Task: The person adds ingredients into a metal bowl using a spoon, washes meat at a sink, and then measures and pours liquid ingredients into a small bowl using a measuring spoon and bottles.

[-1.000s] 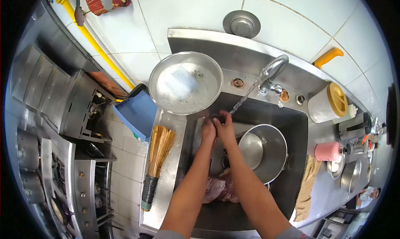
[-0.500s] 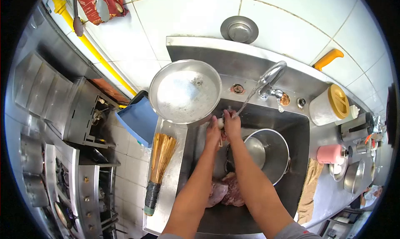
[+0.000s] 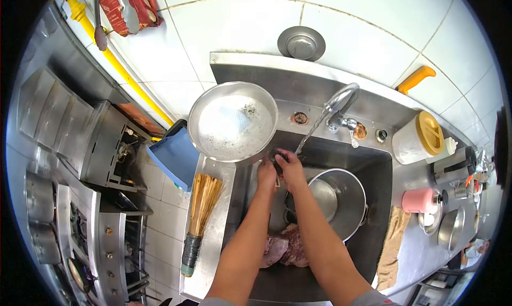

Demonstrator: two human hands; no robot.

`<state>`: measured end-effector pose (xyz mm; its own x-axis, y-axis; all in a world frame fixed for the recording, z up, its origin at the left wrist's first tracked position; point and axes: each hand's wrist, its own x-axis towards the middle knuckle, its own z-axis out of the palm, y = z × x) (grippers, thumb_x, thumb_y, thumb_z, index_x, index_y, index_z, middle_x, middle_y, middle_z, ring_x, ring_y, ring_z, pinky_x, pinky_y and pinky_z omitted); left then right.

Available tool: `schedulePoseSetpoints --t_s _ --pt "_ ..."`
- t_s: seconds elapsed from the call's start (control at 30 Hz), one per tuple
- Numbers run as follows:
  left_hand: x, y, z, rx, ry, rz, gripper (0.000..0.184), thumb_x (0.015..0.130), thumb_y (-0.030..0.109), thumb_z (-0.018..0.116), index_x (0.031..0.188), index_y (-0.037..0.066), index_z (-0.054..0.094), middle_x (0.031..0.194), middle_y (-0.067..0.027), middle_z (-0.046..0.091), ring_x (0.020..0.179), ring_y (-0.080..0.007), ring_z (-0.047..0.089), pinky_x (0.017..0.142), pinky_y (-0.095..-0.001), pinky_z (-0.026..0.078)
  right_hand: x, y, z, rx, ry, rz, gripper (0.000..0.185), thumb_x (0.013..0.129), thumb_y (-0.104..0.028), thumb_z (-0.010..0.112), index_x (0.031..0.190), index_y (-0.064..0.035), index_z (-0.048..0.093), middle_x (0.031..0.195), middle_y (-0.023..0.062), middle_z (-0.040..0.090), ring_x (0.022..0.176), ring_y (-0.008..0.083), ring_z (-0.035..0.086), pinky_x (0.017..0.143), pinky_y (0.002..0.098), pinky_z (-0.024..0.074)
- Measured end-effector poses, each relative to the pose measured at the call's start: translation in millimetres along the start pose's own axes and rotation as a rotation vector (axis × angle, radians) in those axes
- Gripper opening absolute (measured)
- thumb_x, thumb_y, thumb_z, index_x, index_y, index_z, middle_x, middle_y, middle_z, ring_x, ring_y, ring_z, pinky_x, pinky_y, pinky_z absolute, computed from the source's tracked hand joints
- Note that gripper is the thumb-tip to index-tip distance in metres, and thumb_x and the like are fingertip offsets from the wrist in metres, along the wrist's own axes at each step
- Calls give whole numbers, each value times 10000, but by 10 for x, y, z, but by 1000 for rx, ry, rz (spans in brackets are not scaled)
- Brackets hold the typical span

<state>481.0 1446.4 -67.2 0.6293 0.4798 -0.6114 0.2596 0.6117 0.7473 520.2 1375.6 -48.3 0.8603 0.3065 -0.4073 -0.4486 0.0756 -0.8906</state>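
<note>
Clasping a dark item [image 3: 278, 162], too blurred to identify, between left hand [image 3: 266, 174] and right hand [image 3: 291, 170], held together. Reaching over the sink [image 3: 373, 252], just beside the stream [image 3: 316, 133] from the tap [image 3: 341, 97]. In the sink, with meat [image 3: 293, 247] and a pot [image 3: 348, 215]. Farther left, with a pan [image 3: 205, 101] and a brush [image 3: 202, 199] on the worktop [image 3: 216, 223].

Meat [image 3: 277, 251] partly behind forearms [image 3: 326, 235]

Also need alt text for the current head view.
A person's bare left hand and right hand hold a small dark item over a steel sink by a running faucet. Raw meat and a steel pot are in it; a basin of cloudy liquid and a stick brush are at its left.
</note>
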Motion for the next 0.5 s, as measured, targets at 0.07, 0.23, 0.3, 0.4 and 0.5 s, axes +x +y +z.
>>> schedulePoseSetpoints --t_s 0.07,0.23,0.3,0.4,0.5 --pt "-26 -43 28 60 20 12 591 984 564 395 1242 60 565 762 -42 584 517 -130 527 410 -277 412 36 33 -17 -16 20 -46 208 919 -132 627 1088 -13 625 865 49 643 735 140 580 606 289 494" --pt "-140 -28 3 54 -83 2 569 980 554 422 1200 53 577 872 -58 636 532 -146 550 415 -280 411 92 113 -131 130 56 9 268 927 -133 625 1162 -10 582 914 77 651 848 165 610 699 303 502" --pt "-19 -65 0 74 -38 -53 557 982 547 428 1193 55 583 895 -56 644 536 -148 557 419 -285 418 34 142 -115 135 15 39 256 932 -136 618 1151 -7 584 926 85 653 864 172 612 724 307 500" --pt "167 -266 -11 -46 -19 48 545 984 538 428 1200 66 592 877 -45 641 541 -156 571 429 -300 438 3 199 -66 -21 -21 -126 262 939 -166 610 1147 -7 592 937 104 651 878 176 604 736 313 494" --pt "49 -221 27 203 91 154 521 991 517 431 1205 75 605 871 -51 644 553 -150 583 435 -304 450 259 271 -102 -126 147 -289 189 948 -173 594 1021 1 603 874 121 634 768 176 600 701 322 486"
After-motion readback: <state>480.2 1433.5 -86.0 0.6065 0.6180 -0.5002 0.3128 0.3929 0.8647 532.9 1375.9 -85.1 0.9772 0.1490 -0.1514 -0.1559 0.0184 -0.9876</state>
